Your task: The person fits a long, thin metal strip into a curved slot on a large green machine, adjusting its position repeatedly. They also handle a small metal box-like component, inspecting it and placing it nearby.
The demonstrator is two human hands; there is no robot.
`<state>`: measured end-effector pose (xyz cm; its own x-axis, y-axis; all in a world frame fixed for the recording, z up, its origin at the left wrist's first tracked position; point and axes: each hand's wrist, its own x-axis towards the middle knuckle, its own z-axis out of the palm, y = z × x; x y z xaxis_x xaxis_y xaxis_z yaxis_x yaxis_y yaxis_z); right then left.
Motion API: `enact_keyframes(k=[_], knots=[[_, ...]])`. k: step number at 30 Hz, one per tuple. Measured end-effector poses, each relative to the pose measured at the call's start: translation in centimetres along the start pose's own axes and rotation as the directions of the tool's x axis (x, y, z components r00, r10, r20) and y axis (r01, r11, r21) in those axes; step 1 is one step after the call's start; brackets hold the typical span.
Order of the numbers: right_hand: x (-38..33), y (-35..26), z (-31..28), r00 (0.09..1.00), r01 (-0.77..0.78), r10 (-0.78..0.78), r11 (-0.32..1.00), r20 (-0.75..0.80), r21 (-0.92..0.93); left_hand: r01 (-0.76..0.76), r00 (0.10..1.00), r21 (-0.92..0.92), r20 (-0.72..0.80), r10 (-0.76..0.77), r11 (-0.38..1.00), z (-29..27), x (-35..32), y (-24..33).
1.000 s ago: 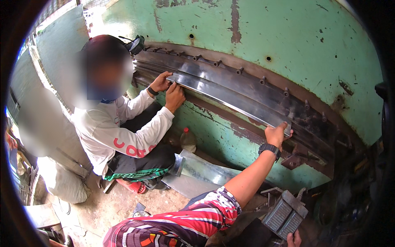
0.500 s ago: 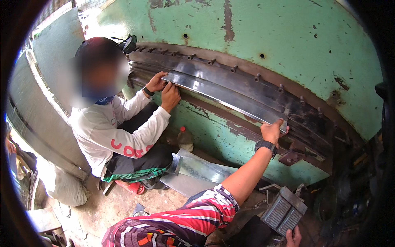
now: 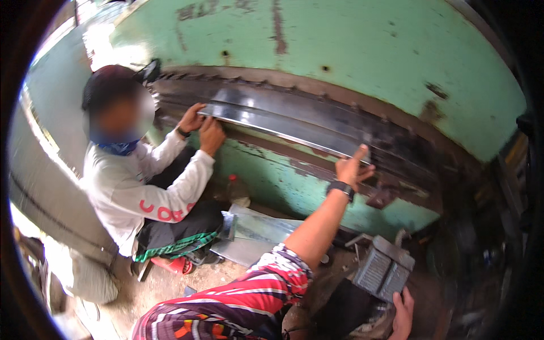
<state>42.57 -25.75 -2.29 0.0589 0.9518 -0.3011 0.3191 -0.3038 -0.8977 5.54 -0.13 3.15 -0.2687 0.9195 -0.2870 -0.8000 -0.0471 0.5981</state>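
A long, shiny folded sheet-metal strip (image 3: 283, 122) is being grasped at its right end by the left hand (image 3: 351, 167) against the green press; the right hand (image 3: 403, 314), grip unclear, is being rested beside a grey ribbed box (image 3: 382, 269).

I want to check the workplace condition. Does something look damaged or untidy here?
Yes. The green machine has chipped, rust-marked paint, and loose metal sheets lie on the floor beneath the metal strip.
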Motion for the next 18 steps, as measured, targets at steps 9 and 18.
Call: enact_keyframes(k=[9, 18], knots=[[3.7, 5.3, -0.5, 0.997, 0.054, -0.054, 0.998, 0.048, 0.014, -0.038, 0.953, 0.671, 0.249, -0.176, 0.741, -6.1, -7.4, 0.9], [2.4, 3.4, -1.6, 0.987, 0.132, -0.132, 0.991, 0.087, -0.003, -0.595, 0.773, 0.797, 0.603, -0.198, 0.107, -12.2, -14.8, 1.8]])
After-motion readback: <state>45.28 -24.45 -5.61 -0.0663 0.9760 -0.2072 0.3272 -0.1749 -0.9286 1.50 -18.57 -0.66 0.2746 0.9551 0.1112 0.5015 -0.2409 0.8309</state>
